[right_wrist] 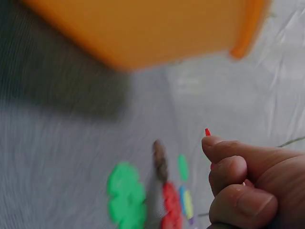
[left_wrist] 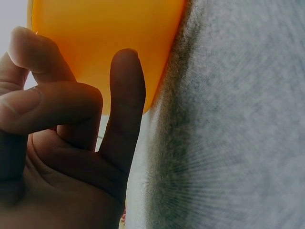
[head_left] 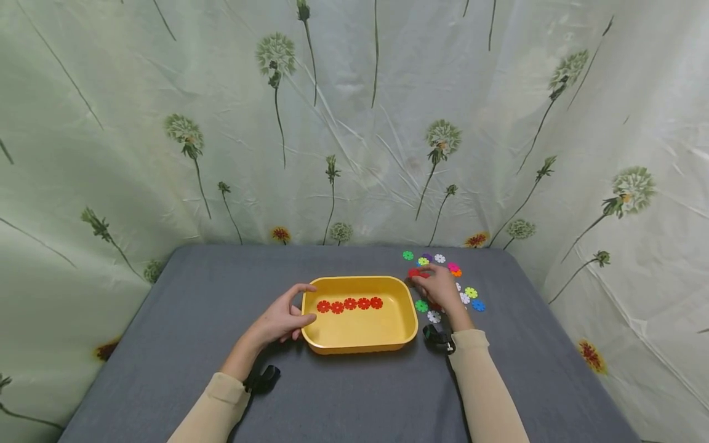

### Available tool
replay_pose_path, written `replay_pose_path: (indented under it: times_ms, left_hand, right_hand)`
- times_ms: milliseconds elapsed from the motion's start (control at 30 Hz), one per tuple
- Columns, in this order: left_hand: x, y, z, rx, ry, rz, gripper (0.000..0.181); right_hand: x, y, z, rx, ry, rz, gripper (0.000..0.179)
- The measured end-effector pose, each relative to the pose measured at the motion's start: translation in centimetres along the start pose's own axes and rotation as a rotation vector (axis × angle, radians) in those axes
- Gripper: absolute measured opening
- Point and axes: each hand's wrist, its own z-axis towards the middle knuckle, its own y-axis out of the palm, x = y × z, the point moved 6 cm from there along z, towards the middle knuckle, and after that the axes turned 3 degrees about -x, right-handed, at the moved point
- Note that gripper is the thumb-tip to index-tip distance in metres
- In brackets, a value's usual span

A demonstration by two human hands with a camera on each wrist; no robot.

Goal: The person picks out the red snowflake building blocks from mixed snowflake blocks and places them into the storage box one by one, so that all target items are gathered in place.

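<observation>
Yellow tray point(head_left: 354, 333) on tabletop point(head_left: 354, 400), five red pieces point(head_left: 351, 304) rowed inside. Left hand point(head_left: 279, 319) grips its left end; right-hand point(head_left: 441, 290) fingers pinch one more red piece point(right_wrist: 207, 132) beyond the right rim. Probably gathering reds; next calls for lifting it over the rim, row undisturbed.

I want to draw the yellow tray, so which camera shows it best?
The head view: it shows nearly the whole yellow tray. The left wrist view shows part of its outside, partly covered by the left hand; the right wrist view shows only a blurry part.
</observation>
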Motion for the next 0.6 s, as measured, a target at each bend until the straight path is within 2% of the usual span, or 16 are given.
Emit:
replay_pose_path:
  times_ms: [167,333,467,600]
  left_hand:
    - [0.1,0.1,0.1,0.002,0.007,-0.002,0.067]
    - [0.0,0.2,0.1,0.01,0.001,-0.022,0.069]
    - [-0.1,0.2,0.1,0.014,-0.001,-0.037,0.064]
    - [-0.1,0.1,0.0,0.011,0.009,-0.054,0.057]
  right_hand:
    - [-1.6,0.1,-1.3,-0.012,-0.031,0.1,0.045]
    - [-4.4,0.7,-3.0,-0.04,-0.116,0.165,0.043]
    - [-6.6,2.2,-4.0,-0.103,-0.173,0.187,0.042]
    - [-8.3,4.5,-4.6,-0.166,-0.175,0.197,0.039]
